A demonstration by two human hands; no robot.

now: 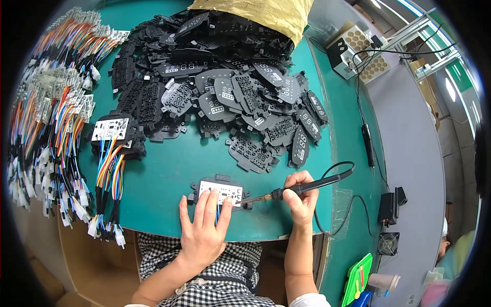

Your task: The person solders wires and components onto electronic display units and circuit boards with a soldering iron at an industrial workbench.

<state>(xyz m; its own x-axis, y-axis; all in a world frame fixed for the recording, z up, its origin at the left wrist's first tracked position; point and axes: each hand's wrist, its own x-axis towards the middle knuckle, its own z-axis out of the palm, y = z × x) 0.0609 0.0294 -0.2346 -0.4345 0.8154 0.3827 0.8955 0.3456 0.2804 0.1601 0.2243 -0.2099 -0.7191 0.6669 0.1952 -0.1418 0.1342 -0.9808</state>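
Green worktop [153,204] fills my head view, board [235,194] on black shell [223,178] near its front edge. The left grip [204,233] lies spread, fingers on the board; the right grip [300,202] curls round the iron [327,181]. I'd judge the board light, stiff, fragile: hold its rim.

A yellow sack [271,19] lies at the far edge of the green worktop [153,197]. Toward the far right corner sits a white box [341,57] beside a panel with round holes [356,38]. Along the right edge, by a grey partition [409,138], are a slim black tool [367,146] and, nearer, a small square fan [388,243]. The near right corner carries a green tray [353,279] and a pale cup [379,280]
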